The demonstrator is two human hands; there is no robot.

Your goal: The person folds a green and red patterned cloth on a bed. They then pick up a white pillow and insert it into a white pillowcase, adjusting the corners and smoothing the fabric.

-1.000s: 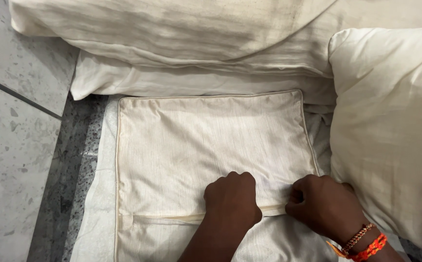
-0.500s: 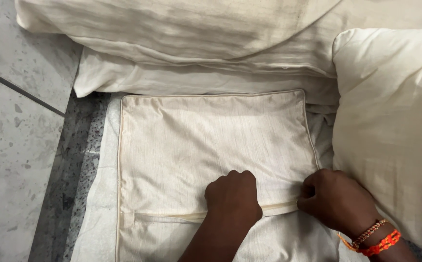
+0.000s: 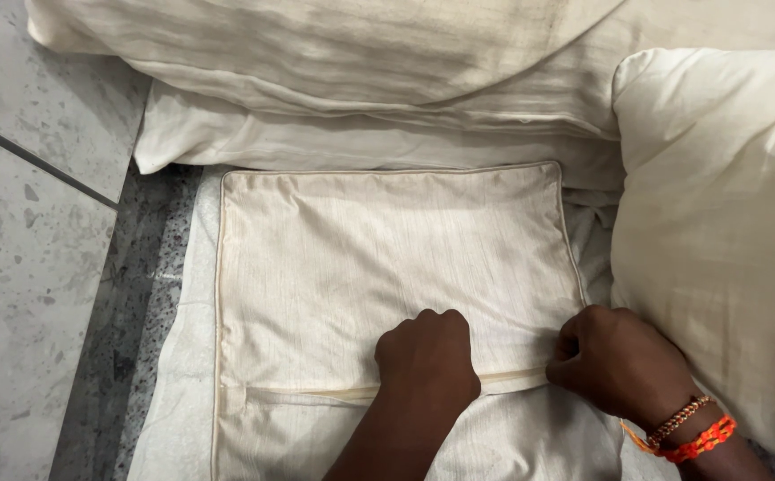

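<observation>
Nearest the camera, the left hand (image 3: 427, 356) is clenched into a fist and presses down on the flat cream fabric cushion cover (image 3: 387, 267), right over the pale zip seam (image 3: 334, 390) that runs across its lower part; the weight seems meant to pin the cloth so the seam stays taut. Just to the right, the right hand (image 3: 614, 361), with orange and beaded thread bands (image 3: 690, 432) at its wrist, is closed in a pinch on the end of that seam near the cover's right edge, apparently gripping the zip pull, though the pull itself is hidden by the fingers. The cover lies spread on a white sheet (image 3: 178, 419) over the speckled grey stone floor (image 3: 31, 267). A plump cream pillow (image 3: 726, 249) sits at its right, and more cream pillows (image 3: 361, 62) are piled beyond it
</observation>
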